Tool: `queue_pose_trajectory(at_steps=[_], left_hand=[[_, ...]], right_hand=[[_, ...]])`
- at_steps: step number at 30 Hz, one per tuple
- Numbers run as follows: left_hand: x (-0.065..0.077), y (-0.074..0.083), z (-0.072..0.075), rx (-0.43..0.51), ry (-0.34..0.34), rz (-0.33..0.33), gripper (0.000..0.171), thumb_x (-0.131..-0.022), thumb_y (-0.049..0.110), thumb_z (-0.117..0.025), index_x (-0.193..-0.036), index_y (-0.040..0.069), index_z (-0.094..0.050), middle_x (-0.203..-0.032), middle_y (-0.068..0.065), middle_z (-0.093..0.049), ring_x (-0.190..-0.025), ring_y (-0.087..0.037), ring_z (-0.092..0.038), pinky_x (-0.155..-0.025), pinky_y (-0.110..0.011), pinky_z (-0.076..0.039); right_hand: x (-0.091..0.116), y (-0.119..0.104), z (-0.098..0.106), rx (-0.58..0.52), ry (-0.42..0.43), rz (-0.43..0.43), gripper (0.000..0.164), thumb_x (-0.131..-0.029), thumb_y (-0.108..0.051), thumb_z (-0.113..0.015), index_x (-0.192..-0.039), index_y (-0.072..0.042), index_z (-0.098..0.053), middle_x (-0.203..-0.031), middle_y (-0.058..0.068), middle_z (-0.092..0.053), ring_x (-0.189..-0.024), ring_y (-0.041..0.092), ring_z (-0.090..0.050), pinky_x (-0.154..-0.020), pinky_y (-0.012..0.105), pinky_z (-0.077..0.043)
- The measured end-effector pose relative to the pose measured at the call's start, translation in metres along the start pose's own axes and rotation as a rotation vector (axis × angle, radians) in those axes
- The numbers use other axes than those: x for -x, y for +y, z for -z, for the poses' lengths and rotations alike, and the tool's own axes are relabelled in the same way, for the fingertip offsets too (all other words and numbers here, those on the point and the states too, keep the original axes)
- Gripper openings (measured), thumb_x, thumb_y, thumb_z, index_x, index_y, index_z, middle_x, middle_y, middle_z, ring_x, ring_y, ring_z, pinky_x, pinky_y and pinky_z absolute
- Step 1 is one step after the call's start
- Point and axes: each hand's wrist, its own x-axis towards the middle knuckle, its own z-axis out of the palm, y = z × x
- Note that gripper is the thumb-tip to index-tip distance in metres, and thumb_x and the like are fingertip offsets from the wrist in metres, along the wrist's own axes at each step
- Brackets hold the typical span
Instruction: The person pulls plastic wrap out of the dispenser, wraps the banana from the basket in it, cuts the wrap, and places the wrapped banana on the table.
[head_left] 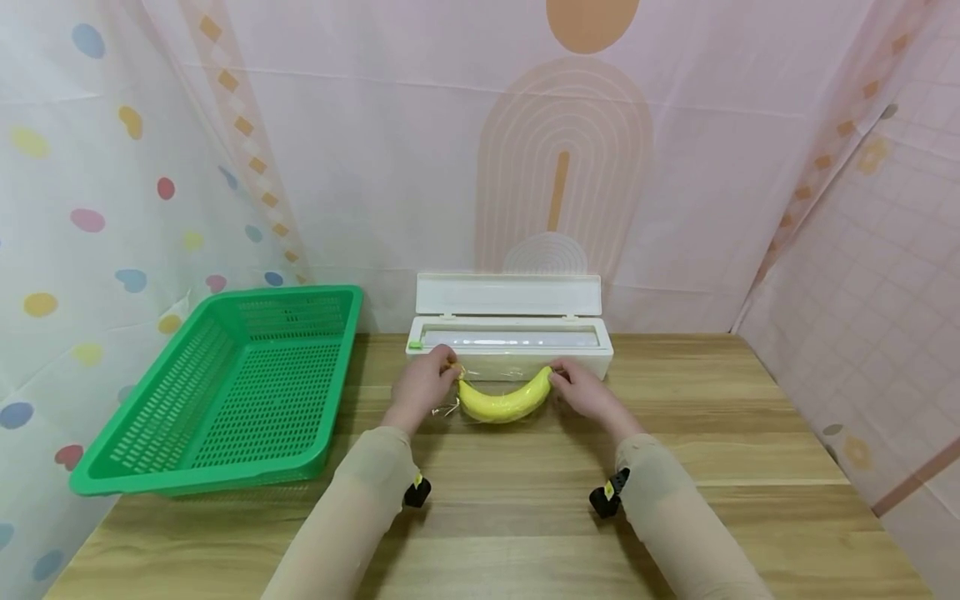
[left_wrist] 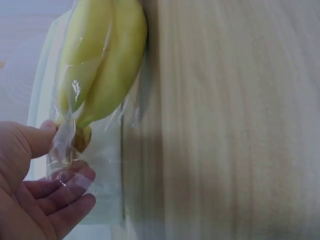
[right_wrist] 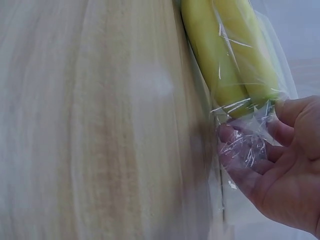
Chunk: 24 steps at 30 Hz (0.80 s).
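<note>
Bananas [head_left: 504,406], joined at the stem and wrapped in clear cling film [right_wrist: 240,145], lie crosswise between both hands in front of a white cling film dispenser [head_left: 517,368]. At the stem end, my left hand [head_left: 425,382] pinches the film between thumb and fingers; the brown stem [left_wrist: 81,139] shows through it. My right hand [head_left: 585,387] grips the crinkled film at the tips, its thumb against one tip in the right wrist view. Loose film hangs beside the left hand. The dispenser's lid [head_left: 508,294] stands raised, with the film roll [head_left: 510,337] visible inside.
A green plastic basket [head_left: 330,417] stands on the left of the wooden table [head_left: 525,533]. Patterned cloth [head_left: 390,167] hangs behind and along both sides. A small green slider [head_left: 415,344] sits at the dispenser's left end.
</note>
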Motion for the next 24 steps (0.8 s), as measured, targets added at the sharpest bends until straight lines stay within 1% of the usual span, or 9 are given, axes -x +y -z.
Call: queue_pose_trajectory(at_steps=[3,8,12,15,21,24], left_hand=[[0.0007,-0.0003,-0.0017,0.029,0.008,0.027,0.021,-0.095,0.020,-0.067,-0.111,0.010,-0.058,-0.097,-0.010,-0.071,-0.082,-0.027,-0.065,-0.064,-0.043,-0.052],[0.0004,-0.0008,-0.0044,0.047,0.007,0.069,0.024,-0.095,0.022,-0.067,-0.110,0.010,-0.052,-0.089,-0.009,-0.069,-0.073,-0.025,-0.062,-0.055,-0.038,-0.046],[-0.0008,-0.0012,-0.0048,0.024,0.006,0.053,0.021,-0.096,0.023,-0.067,-0.107,0.011,-0.053,-0.089,-0.009,-0.069,-0.072,-0.024,-0.062,-0.053,-0.035,-0.045],[-0.0012,-0.0026,-0.0048,0.013,0.007,0.050,0.021,-0.096,0.024,-0.067,-0.107,0.012,-0.053,-0.089,-0.008,-0.069,-0.072,-0.023,-0.062,-0.053,-0.035,-0.046],[-0.0012,-0.0073,-0.0053,-0.009,0.006,0.049,0.022,-0.096,0.025,-0.067,-0.110,0.011,-0.057,-0.092,-0.007,-0.070,-0.076,-0.022,-0.063,-0.056,-0.035,-0.048],[-0.0005,-0.0077,-0.0048,-0.016,-0.009,0.057,0.024,-0.096,0.026,-0.066,-0.113,0.011,-0.059,-0.092,-0.006,-0.068,-0.076,-0.021,-0.062,-0.056,-0.034,-0.048]], right_hand=[[-0.0010,0.0004,-0.0016,-0.006,0.034,-0.009,0.025,-0.103,-0.008,-0.050,-0.120,0.009,-0.057,-0.112,0.022,-0.064,-0.103,0.032,-0.058,-0.093,0.047,-0.047],[-0.0017,0.0003,-0.0039,-0.004,0.094,-0.053,0.025,-0.101,-0.010,-0.056,-0.117,0.009,-0.061,-0.109,0.021,-0.065,-0.102,0.032,-0.060,-0.092,0.046,-0.049],[-0.0011,-0.0003,-0.0049,0.011,0.151,-0.096,0.026,-0.099,-0.013,-0.059,-0.114,0.008,-0.064,-0.107,0.020,-0.066,-0.100,0.032,-0.060,-0.090,0.046,-0.049],[-0.0015,-0.0007,-0.0053,0.037,0.169,-0.108,0.025,-0.099,-0.016,-0.061,-0.112,0.005,-0.066,-0.105,0.017,-0.067,-0.098,0.030,-0.061,-0.088,0.044,-0.050],[-0.0009,-0.0026,-0.0032,0.093,0.183,-0.081,0.021,-0.097,-0.019,-0.064,-0.108,-0.002,-0.071,-0.104,0.011,-0.069,-0.098,0.027,-0.063,-0.088,0.043,-0.051],[0.0022,-0.0031,-0.0018,0.086,0.193,-0.058,0.019,-0.097,-0.018,-0.064,-0.106,-0.003,-0.072,-0.104,0.011,-0.070,-0.098,0.027,-0.064,-0.089,0.043,-0.051]])
